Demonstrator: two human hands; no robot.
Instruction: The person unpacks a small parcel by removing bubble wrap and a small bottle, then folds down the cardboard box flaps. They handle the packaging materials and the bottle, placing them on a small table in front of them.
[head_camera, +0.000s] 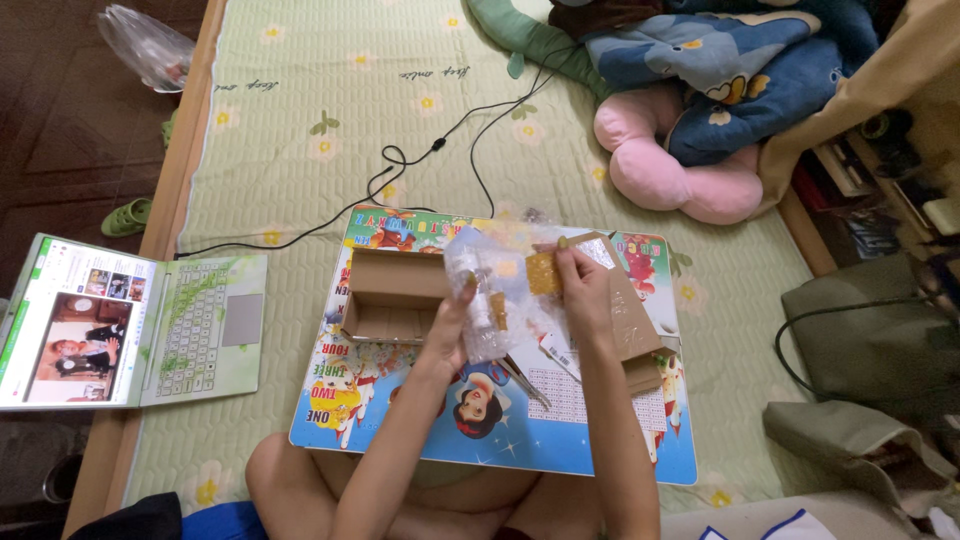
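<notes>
Head view: both hands are working over a flat, glossy cartoon-printed board (400, 440) lying on the bed. The left hand (455, 318) is gripping a crinkly clear plastic bag (490, 290) from its left edge, fingers closed on the film. The right hand (583, 290) is pinching a small yellow textured square (543, 272) at the bag's top, grip clamped on it, thumb and fingertips together. The bag is being held just above the board, between the two hands, translucent and wrinkled, with small pale parts showing through; what they are, cannot tell.

Behind the bag an open brown cardboard box (395, 290) is sitting on the board, matte corrugated walls, rectangular, flap (630, 310) folded out to the right under the right hand. A thin metal tool (525, 380), scissors-like, is lying on the board just below the bag, near a white printed sheet (575, 385).

The bed is wearing a quilted pale-green mat (300, 150) with small flower prints. A black cable (440, 140) is snaking across it in loops. A green open laptop (130, 320) is sitting at the left edge, screen lit. A soft pink cushion (670, 170) and a blue plush blanket (740, 70) are piled at the top right. A grey fabric bag (870, 340) is sitting off the right side. A crumpled clear bag (145, 45) is lying on the floor, top left, and a green sandal (127, 215) below it.
</notes>
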